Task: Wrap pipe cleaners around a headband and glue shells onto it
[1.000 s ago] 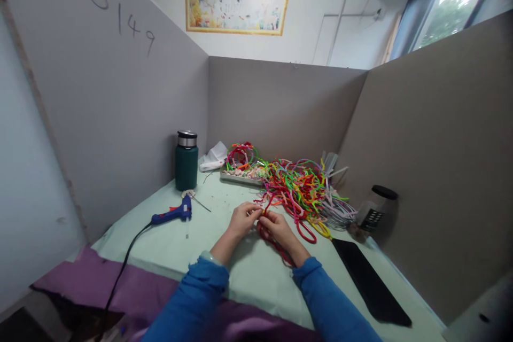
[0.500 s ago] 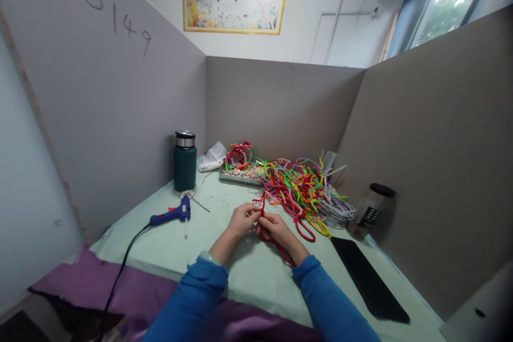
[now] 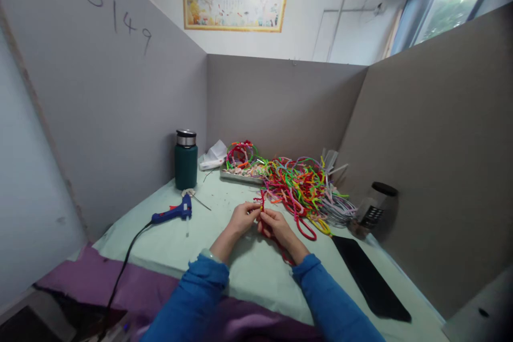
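Note:
My left hand (image 3: 242, 217) and my right hand (image 3: 277, 226) meet over the middle of the table, fingertips almost touching. Both are closed in a pinch on a red cord (image 3: 262, 199). Its short frayed ends stick up above my fingertips, and a small yellowish spot shows at the pinch. The rest of the cord hangs under my right palm and trails toward the right wrist. Behind my hands lies a tangled pile of coloured cords (image 3: 298, 184), with a red loop (image 3: 306, 231) at its front edge.
A blue glue gun (image 3: 172, 214) with a black cable lies left, near a dark green bottle (image 3: 186, 163). A metal tray (image 3: 242, 178) stands at the back. On the right are a tilted jar (image 3: 372, 208) and a flat black object (image 3: 371, 278). Grey partitions enclose the table.
The view has shifted slightly. Both hands keep their pinch on the red cord, and a yellowish spot now shows between the fingertips.

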The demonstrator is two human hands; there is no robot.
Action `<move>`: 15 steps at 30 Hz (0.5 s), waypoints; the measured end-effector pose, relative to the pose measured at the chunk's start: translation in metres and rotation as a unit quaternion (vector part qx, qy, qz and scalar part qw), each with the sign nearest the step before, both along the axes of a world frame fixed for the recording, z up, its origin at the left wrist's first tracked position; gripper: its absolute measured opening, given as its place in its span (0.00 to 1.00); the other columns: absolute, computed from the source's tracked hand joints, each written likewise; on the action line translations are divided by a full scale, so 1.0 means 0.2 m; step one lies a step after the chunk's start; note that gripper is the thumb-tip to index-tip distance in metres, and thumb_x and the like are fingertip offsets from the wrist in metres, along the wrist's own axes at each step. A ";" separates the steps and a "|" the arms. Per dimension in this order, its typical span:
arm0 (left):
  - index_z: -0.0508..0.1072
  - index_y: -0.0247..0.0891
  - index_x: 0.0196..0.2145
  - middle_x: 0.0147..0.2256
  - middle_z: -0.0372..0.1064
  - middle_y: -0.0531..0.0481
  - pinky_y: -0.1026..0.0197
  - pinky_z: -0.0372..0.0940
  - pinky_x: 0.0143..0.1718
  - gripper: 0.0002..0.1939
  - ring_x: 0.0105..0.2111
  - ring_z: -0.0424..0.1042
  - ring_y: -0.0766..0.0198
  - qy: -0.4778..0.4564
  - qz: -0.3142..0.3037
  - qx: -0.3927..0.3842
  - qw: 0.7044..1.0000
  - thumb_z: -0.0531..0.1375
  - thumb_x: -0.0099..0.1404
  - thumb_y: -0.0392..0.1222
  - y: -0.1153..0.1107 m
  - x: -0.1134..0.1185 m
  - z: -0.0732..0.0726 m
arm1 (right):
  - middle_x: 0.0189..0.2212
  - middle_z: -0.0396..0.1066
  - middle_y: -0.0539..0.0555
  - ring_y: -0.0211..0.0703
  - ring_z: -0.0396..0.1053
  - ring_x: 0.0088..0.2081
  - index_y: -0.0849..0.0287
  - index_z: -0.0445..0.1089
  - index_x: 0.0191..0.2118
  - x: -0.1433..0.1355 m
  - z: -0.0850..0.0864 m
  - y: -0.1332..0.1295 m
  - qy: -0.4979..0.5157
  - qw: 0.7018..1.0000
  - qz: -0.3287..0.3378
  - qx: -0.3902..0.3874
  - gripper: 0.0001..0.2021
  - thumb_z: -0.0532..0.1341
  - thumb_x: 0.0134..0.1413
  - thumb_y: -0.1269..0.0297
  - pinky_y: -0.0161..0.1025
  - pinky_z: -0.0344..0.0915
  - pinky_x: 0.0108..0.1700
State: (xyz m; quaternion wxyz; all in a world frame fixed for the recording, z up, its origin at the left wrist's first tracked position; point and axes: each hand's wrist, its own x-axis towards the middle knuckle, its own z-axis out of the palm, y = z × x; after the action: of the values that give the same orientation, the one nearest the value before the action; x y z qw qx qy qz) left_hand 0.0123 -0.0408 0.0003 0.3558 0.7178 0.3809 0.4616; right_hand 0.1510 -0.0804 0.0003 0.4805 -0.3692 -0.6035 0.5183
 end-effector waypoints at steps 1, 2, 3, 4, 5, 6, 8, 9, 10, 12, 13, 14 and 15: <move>0.78 0.33 0.37 0.35 0.76 0.45 0.63 0.65 0.40 0.12 0.36 0.73 0.62 0.000 0.005 -0.002 1.000 0.58 0.57 0.37 0.00 0.00 0.00 | 0.15 0.67 0.47 0.28 0.52 0.12 0.60 0.64 0.26 0.00 0.00 0.00 0.001 1.000 0.001 -0.002 0.16 0.59 0.49 0.50 0.30 0.43 0.15; 0.78 0.33 0.37 0.35 0.76 0.45 0.63 0.65 0.40 0.12 0.36 0.73 0.62 0.001 0.009 -0.004 1.000 0.58 0.57 0.38 0.00 0.00 0.01 | 0.15 0.67 0.47 0.28 0.52 0.12 0.60 0.64 0.26 0.00 0.00 0.00 0.003 1.000 0.002 -0.003 0.16 0.59 0.49 0.51 0.30 0.43 0.15; 0.78 0.33 0.36 0.35 0.76 0.45 0.63 0.65 0.39 0.11 0.35 0.73 0.62 0.002 0.012 -0.004 1.000 0.58 0.57 0.38 -0.01 0.00 0.01 | 0.15 0.67 0.48 0.28 0.52 0.12 0.60 0.64 0.26 0.00 0.00 0.00 0.004 1.000 0.002 -0.004 0.15 0.59 0.49 0.51 0.30 0.43 0.15; 0.78 0.33 0.36 0.34 0.76 0.45 0.63 0.65 0.39 0.11 0.35 0.72 0.62 0.005 0.014 -0.002 1.000 0.58 0.57 0.38 -0.01 0.00 0.01 | 0.15 0.67 0.48 0.28 0.52 0.12 0.60 0.64 0.26 0.00 0.00 0.00 0.005 1.000 0.002 -0.005 0.15 0.59 0.49 0.52 0.30 0.43 0.15; 0.78 0.33 0.36 0.34 0.76 0.46 0.64 0.65 0.38 0.11 0.35 0.72 0.62 0.008 0.015 0.000 1.000 0.58 0.57 0.38 -0.01 0.00 0.01 | 0.15 0.67 0.48 0.28 0.52 0.12 0.60 0.63 0.26 0.00 0.00 0.00 0.005 1.000 0.003 -0.005 0.15 0.59 0.49 0.52 0.30 0.43 0.15; 0.78 0.33 0.35 0.33 0.76 0.46 0.64 0.65 0.37 0.11 0.35 0.72 0.62 0.012 0.015 0.003 1.000 0.58 0.58 0.39 -0.01 0.00 0.01 | 0.15 0.67 0.48 0.28 0.52 0.12 0.60 0.63 0.25 0.00 0.00 0.00 0.005 1.000 0.004 -0.005 0.15 0.59 0.49 0.53 0.30 0.43 0.15; 0.78 0.33 0.34 0.32 0.75 0.47 0.64 0.64 0.37 0.11 0.34 0.72 0.63 0.023 0.016 0.010 1.000 0.57 0.58 0.38 -0.01 -0.01 0.02 | 0.15 0.67 0.48 0.29 0.51 0.12 0.60 0.64 0.25 0.00 0.00 0.00 0.003 1.000 0.005 -0.003 0.14 0.59 0.50 0.53 0.30 0.43 0.15; 0.78 0.33 0.33 0.31 0.75 0.47 0.64 0.64 0.36 0.10 0.33 0.72 0.63 0.030 0.021 0.013 0.999 0.57 0.59 0.38 -0.02 -0.01 0.02 | 0.15 0.67 0.48 0.29 0.51 0.12 0.60 0.64 0.25 0.00 0.00 0.00 0.001 1.000 0.006 -0.002 0.14 0.59 0.50 0.54 0.30 0.43 0.15; 0.78 0.34 0.33 0.31 0.75 0.48 0.64 0.64 0.36 0.10 0.33 0.71 0.64 0.041 0.029 0.019 0.999 0.56 0.59 0.38 -0.02 -0.01 0.02 | 0.14 0.67 0.48 0.29 0.51 0.12 0.60 0.64 0.25 0.00 -0.01 0.00 0.000 1.000 0.007 -0.002 0.14 0.58 0.50 0.54 0.30 0.43 0.16; 0.77 0.35 0.33 0.31 0.75 0.49 0.64 0.63 0.36 0.10 0.32 0.71 0.65 0.076 0.054 0.046 0.995 0.56 0.59 0.37 -0.04 -0.01 0.04 | 0.14 0.66 0.48 0.29 0.51 0.12 0.61 0.64 0.25 0.01 -0.01 0.00 0.000 1.000 0.013 -0.006 0.14 0.58 0.50 0.54 0.30 0.43 0.16; 0.77 0.36 0.32 0.31 0.74 0.49 0.64 0.62 0.37 0.09 0.33 0.70 0.65 0.100 0.070 0.067 0.990 0.56 0.60 0.36 -0.04 -0.01 0.04 | 0.14 0.66 0.48 0.29 0.51 0.12 0.61 0.65 0.26 0.01 -0.01 0.00 0.002 1.000 0.018 -0.010 0.14 0.58 0.50 0.53 0.30 0.43 0.15; 0.77 0.36 0.32 0.32 0.74 0.49 0.64 0.62 0.38 0.09 0.34 0.70 0.65 0.126 0.086 0.092 0.984 0.56 0.60 0.35 -0.05 -0.01 0.05 | 0.14 0.66 0.47 0.29 0.50 0.12 0.61 0.65 0.26 0.01 -0.02 0.01 0.006 1.000 0.023 -0.016 0.15 0.59 0.49 0.53 0.30 0.43 0.15; 0.77 0.37 0.32 0.32 0.74 0.49 0.63 0.61 0.39 0.09 0.35 0.69 0.64 0.152 0.101 0.115 0.976 0.56 0.60 0.35 -0.06 -0.01 0.06 | 0.13 0.65 0.47 0.28 0.50 0.12 0.61 0.64 0.26 0.01 -0.02 0.01 0.012 0.999 0.028 -0.022 0.15 0.59 0.49 0.53 0.30 0.42 0.15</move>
State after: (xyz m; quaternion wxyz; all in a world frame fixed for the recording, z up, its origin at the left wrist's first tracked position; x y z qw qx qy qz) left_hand 0.0105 -0.0533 0.0122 0.1598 0.7736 0.4455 0.4214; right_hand 0.1531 -0.0781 -0.0045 0.4651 -0.3563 -0.5959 0.5492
